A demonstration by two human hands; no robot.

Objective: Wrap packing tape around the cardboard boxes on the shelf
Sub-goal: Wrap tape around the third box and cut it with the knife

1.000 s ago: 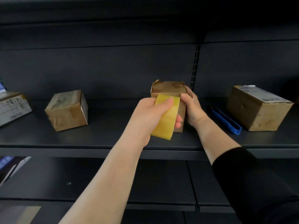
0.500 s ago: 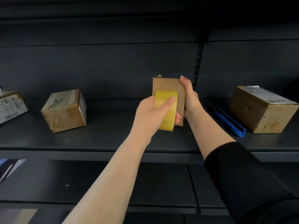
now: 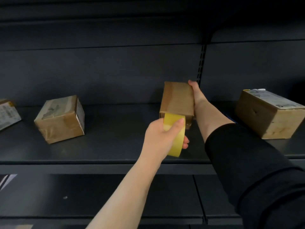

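Note:
A small brown cardboard box [image 3: 178, 100] leans back on the dark shelf [image 3: 115, 146] near the middle. My right hand [image 3: 197, 95] grips its right side, fingertips over the top corner. My left hand [image 3: 162, 138] holds a yellow roll of packing tape [image 3: 175, 139] just below the box's front lower edge, and a strip of tape runs from the roll up onto the box's face. A taped brown box [image 3: 60, 119] lies to the left, and a long brown box [image 3: 270, 114] with a white label lies to the right.
A labelled box [image 3: 8, 114] is cut off at the left edge. A slotted upright [image 3: 201, 63] runs up the back panel behind the held box. A lower shelf [image 3: 99, 195] sits below. My black right sleeve [image 3: 257, 171] covers part of the shelf.
My left hand pulled the tape roll down from the box's front to below its lower edge. My right hand turned the box so its broad face tilts back.

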